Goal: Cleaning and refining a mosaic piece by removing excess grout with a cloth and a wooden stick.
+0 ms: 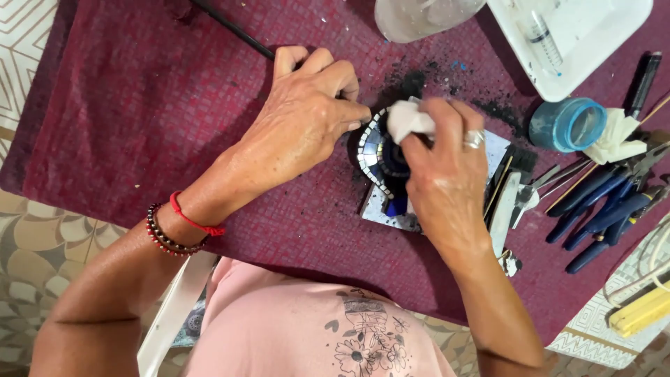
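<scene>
mosaic piece [380,162]: small round tile mosaic, blue w/ white-ish rim tiles, sits on a pale square tile [499,148] near mid-table, on the maroon cloth [139,105].
white rag [407,119]: wadded, pressed on the mosaic's upper right edge.
right hand [447,174]: fingers closed round the rag, pinching it; hand lies over the mosaic's right half, ring on one finger.
left hand [303,115]: curled shut, fingertips touching the mosaic's left rim, steadying it; holds nothing else that i can see.
key relation: mosaic lies between the 2 hands, left of the rag grip & just below it; no clear long axis, it's round. right hand is nearer, partly on top.
black dust [412,84]: dark powder scattered just above the piece.
farther out: blue-lidded jar [576,124] to the right, blue-handled pliers [600,209] beyond it, white tray [600,42] w/ a syringe [543,38] top right, clear container [419,15] top centre.
</scene>
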